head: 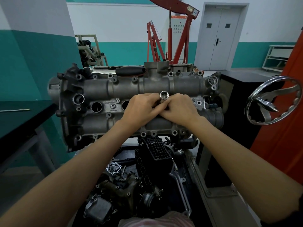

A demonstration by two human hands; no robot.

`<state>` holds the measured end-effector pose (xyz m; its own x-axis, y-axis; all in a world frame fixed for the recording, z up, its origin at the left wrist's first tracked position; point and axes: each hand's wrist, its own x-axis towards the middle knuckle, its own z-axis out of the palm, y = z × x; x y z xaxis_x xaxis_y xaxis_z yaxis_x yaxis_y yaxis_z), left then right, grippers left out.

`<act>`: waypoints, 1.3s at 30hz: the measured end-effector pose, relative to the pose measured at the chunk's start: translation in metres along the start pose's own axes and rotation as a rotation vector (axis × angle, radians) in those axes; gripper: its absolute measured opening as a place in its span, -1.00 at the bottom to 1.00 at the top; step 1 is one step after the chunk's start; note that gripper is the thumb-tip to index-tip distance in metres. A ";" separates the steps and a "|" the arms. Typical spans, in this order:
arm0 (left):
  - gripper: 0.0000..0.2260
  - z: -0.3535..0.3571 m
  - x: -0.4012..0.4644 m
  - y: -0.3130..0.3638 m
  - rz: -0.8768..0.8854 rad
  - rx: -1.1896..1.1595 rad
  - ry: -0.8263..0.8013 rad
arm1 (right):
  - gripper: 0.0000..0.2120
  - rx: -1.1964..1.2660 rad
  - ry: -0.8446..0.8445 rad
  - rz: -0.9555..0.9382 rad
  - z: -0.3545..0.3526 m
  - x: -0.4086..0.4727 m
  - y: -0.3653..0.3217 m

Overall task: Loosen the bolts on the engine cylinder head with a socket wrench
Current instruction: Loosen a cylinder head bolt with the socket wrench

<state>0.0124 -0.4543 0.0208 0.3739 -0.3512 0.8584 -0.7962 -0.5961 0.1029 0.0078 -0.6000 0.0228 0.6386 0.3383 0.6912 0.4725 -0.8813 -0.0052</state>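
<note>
Workshop stand is presenting the cylinder head top-up for access, while left hand and right hand are jointly pinching the socket, apparently for fitting.

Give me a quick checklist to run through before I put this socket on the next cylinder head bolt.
1. Socket in hand: ok. The socket is held between the left hand and the right hand, open end facing up.
2. Socket seated on its drive: cannot tell, the fingers cover the lower end.
3. Wrench handle within reach: ok. A black handle lies on the far edge of the cylinder head.
4. Socket on a bolt: not ok, it is above the casting, not on any bolt head.
5. Bolt to work on: ok, one bolt sits exposed left of the hands.
6. Socket size matches bolt: cannot tell.
</note>
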 end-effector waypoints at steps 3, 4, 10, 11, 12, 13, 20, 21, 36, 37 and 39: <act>-0.59 -0.001 0.000 0.001 0.021 -0.012 -0.010 | -0.65 -0.024 -0.011 0.003 -0.001 0.000 -0.002; -0.60 -0.001 0.000 0.001 0.018 -0.014 -0.020 | -0.67 -0.028 -0.005 -0.002 -0.001 0.000 -0.003; -0.68 -0.004 0.000 0.006 0.032 -0.020 -0.040 | -0.78 -0.022 0.016 -0.030 0.000 0.000 -0.004; -0.68 -0.004 0.000 0.006 0.034 -0.014 -0.041 | -0.80 -0.020 0.014 -0.032 0.001 0.000 -0.004; -0.69 -0.004 0.000 0.007 0.036 -0.005 -0.042 | -0.81 -0.020 0.010 -0.031 0.002 0.001 -0.003; -0.68 -0.003 0.000 0.007 0.034 0.004 -0.041 | -0.82 -0.014 0.005 -0.030 0.002 0.001 -0.002; -0.69 -0.001 0.000 0.002 -0.051 0.019 0.014 | -0.69 0.014 0.003 -0.014 0.003 0.000 -0.002; -0.68 0.000 0.000 0.001 -0.062 0.018 0.009 | -0.67 0.012 -0.004 -0.014 0.003 0.000 -0.001; -0.69 -0.002 -0.001 0.007 0.023 0.047 -0.017 | -0.81 -0.037 0.009 -0.035 0.002 0.000 -0.004; -0.68 -0.002 -0.001 0.007 0.023 0.057 -0.017 | -0.83 -0.029 0.004 -0.026 0.003 0.000 -0.003; -0.68 -0.001 -0.001 0.006 0.023 0.070 -0.011 | -0.85 -0.007 -0.010 -0.012 0.004 0.000 -0.002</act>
<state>0.0070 -0.4570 0.0211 0.3618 -0.3731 0.8543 -0.7698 -0.6365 0.0480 0.0093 -0.5965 0.0198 0.6387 0.3524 0.6840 0.4763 -0.8792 0.0082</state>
